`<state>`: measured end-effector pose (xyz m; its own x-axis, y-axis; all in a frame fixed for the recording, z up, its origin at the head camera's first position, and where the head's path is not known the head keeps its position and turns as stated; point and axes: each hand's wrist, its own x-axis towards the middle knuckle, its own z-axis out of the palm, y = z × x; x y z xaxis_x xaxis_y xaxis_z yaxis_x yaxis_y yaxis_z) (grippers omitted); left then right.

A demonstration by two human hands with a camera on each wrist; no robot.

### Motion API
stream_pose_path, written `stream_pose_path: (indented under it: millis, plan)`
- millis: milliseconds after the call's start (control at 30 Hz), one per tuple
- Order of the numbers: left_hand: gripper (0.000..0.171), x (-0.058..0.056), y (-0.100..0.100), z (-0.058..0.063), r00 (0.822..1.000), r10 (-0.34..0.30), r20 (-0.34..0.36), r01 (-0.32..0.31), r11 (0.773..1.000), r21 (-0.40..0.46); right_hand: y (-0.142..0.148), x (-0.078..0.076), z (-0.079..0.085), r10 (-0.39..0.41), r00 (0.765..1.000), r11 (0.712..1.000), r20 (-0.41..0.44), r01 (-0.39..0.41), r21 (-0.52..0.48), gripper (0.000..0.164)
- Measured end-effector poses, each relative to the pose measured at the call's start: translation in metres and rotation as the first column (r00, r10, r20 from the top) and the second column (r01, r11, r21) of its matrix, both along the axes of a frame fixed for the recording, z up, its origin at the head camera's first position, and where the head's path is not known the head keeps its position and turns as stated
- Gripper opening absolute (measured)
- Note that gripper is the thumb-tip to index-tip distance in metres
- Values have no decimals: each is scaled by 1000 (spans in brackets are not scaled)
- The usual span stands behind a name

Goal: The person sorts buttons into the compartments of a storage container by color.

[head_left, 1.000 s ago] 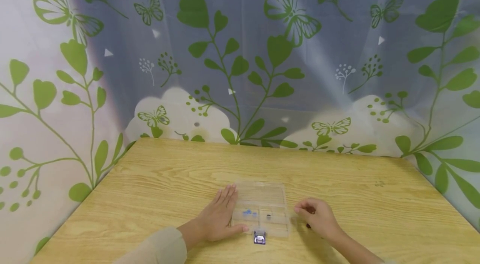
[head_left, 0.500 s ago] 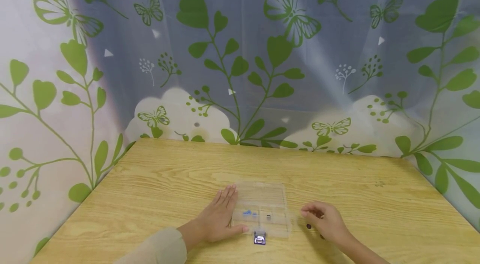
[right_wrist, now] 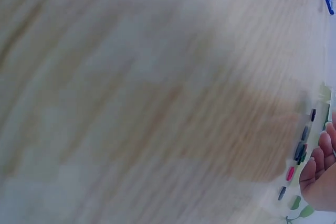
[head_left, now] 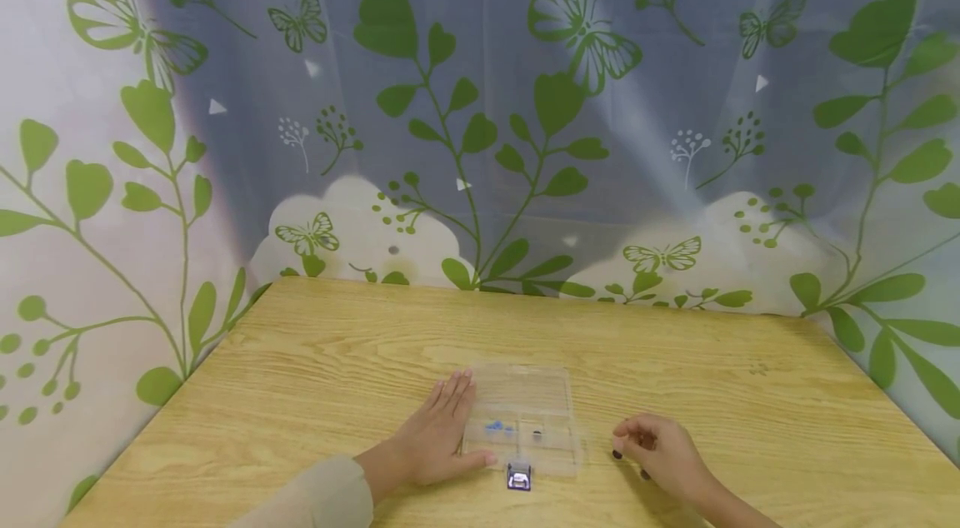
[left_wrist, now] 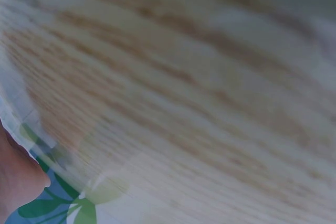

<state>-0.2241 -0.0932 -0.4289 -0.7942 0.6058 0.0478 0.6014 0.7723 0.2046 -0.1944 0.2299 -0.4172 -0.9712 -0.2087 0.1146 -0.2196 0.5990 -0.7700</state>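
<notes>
My left hand (head_left: 438, 432) lies with straight fingers along the left side of a clear plastic box (head_left: 523, 391), its thumb at the front edge. The box's lid is raised. Small blue pieces (head_left: 498, 425) sit in the left compartment and a small dark piece (head_left: 537, 434) in the right one. Right of the box, my right hand (head_left: 663, 453) has curled fingers, its thumb and fingertips right at a small dark round piece (head_left: 617, 454) on the table. Whether they grip it is unclear. Another dark piece (head_left: 645, 475) lies partly under that hand.
A purple-edged clear square (head_left: 519, 476) is at the box's front edge. In the right wrist view, several small pieces lie in a row near the hand, among them a pink piece (right_wrist: 290, 173). A patterned curtain (head_left: 480, 95) hangs behind the wooden table (head_left: 337, 345).
My right hand has moved right and slightly toward me, away from the box, and its fingertips have come down to the dark piece. My left hand and the box have stayed still.
</notes>
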Motion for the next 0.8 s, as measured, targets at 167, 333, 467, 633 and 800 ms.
stream_pose_path:
  millis: [167, 333, 467, 633, 800]
  plan:
    - [92, 1, 0, 2, 1000, -4, 6, 4, 1000, 2, 3, 1, -2, 23, 1000, 999, 0, -23, 40, 18]
    - [92, 1, 0, 3, 1000, -3, 14, 2, 1000, 7, 3, 1, -2, 7, 1000, 997, 24, -8, 82, 14]
    - [92, 2, 0, 4, 1000, -5, 19, 5, 1000, 10, 2, 2, -1, -5, 1000, 993, 18, 3, 114, 11]
    - [92, 2, 0, 3, 1000, -8, 5, 8, 1000, 2, 2, 2, -2, 0, 1000, 990, 5, -1, 139, 8]
    - [93, 1, 0, 2, 1000, -6, -5, 6, 1000, -6, 1, 1, -3, 9, 1000, 990, 4, -10, 143, 5]
